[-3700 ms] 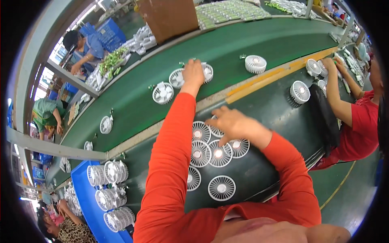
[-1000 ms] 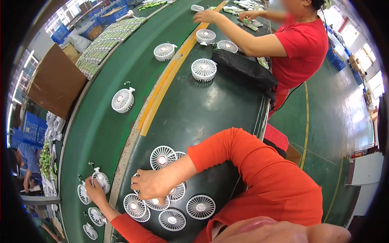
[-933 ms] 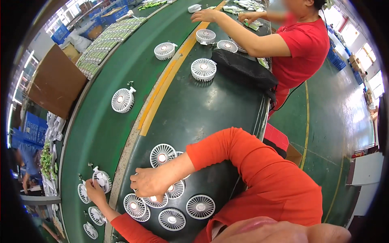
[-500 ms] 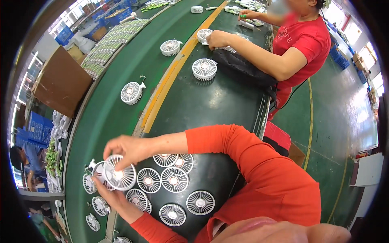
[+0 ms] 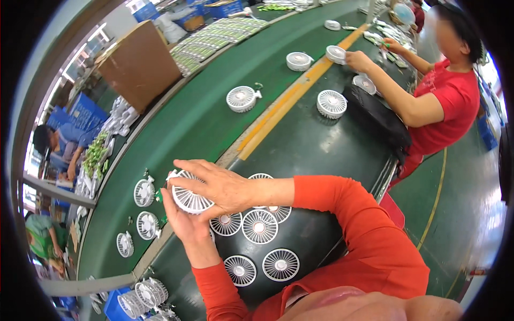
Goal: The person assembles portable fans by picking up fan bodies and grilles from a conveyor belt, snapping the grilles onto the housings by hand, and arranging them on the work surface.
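Both hands meet around a white round fan head (image 5: 188, 199) with a slatted grille, above the edge between belt and table. My left hand (image 5: 187, 227) cups it from below and the left, its thumb side along the rim. Over the top lies my right hand (image 5: 225, 187), its fingers spread across the grille and pressing on it. Part of the fan's rim is hidden by the fingers. Just under my forearm, loose white round grilles (image 5: 259, 226) lie flat on the dark table (image 5: 316, 235), some overlapping.
Fan heads with small green circuit boards (image 5: 144, 192) sit on the green belt (image 5: 198, 134) at left. Stacked fans (image 5: 151, 291) stand at lower left near a blue crate (image 5: 115, 306). Across the table, a person in red (image 5: 450, 101) handles a fan beside a black bag (image 5: 375, 117).
The view has swung left. My hands have closed together around the fan; before, my right hand held a grille tilted against it. The co-worker's hand stays at a fan.
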Motion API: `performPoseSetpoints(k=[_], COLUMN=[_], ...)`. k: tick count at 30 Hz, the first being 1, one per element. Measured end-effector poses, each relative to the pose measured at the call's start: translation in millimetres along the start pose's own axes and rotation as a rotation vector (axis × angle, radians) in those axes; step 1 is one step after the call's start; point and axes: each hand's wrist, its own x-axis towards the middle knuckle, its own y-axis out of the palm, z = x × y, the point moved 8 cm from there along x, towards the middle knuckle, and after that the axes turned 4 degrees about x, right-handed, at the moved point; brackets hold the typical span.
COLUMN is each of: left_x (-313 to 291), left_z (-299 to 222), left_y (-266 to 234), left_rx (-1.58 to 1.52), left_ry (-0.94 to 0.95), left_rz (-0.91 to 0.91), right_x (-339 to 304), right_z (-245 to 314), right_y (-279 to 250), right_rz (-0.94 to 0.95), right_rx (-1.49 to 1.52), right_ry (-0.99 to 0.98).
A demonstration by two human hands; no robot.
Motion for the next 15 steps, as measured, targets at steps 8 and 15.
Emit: performPoseSetpoints(k=[8, 15], left_x=[-50.0, -0.1], left_z=[-22.0, -3.9], left_y=[34.5, 7.4], left_rx=[0.761, 1.043], left_ry=[0.777, 0.044], left_rz=[-0.22, -0.265], right_x=[-8.3, -11.4], right_z=[-2.6, -70.8], right_y=[18.4, 6.9], right_rz=[-0.072, -0.058], right_rx=[0.545, 0.397], right_ry=[0.176, 0.386])
